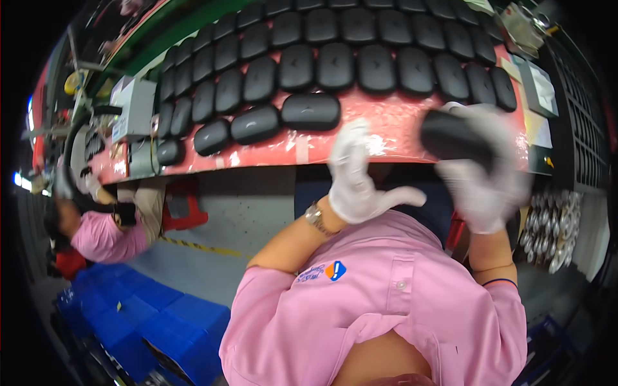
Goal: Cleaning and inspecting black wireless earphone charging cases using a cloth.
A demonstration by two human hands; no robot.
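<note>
A black rounded piece (450, 136) is gripped between the thumb and fingers of the white-gloved right hand (483, 183), right of centre in the frame; both are blurred. The piece is held over the front part of the pink-covered table (384, 122), well to the right of the left hand (353, 174). That hand, also gloved, is spread with nothing held. Across the upper frame, similar black pieces (335, 66) are laid in rows.

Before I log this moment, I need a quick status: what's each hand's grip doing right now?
Left hand: open, holding nothing.
Right hand: closed on a black rounded piece, somewhat blurred.
</note>
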